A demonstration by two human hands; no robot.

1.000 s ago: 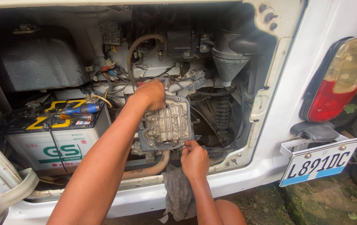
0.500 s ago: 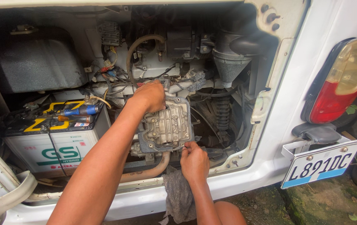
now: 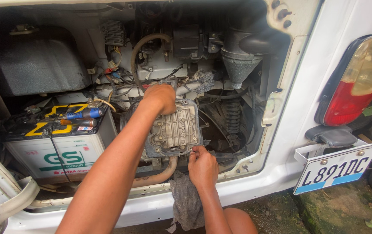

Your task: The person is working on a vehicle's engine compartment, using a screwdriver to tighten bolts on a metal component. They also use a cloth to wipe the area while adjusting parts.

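White van body (image 3: pixel 324 26) with its rear engine bay open. Grey tank (image 3: pixel 38 69) sits upper left in the bay. White battery (image 3: pixel 51 151) stands lower left, with a blue-handled tool (image 3: pixel 84 113) lying on top. Red tail light (image 3: pixel 350 86) is on the right, licence plate (image 3: pixel 335 169) below it. Grey metal cover (image 3: pixel 175 130) sits mid-bay, facing out, just right of the battery. Left hand (image 3: pixel 160 97) is closed over the cover's top left corner. Right hand (image 3: pixel 202 167) has fingers pinched together at the cover's bottom edge; what they pinch is hidden. Grey rag (image 3: pixel 186 203) hangs over the sill just below the right hand.
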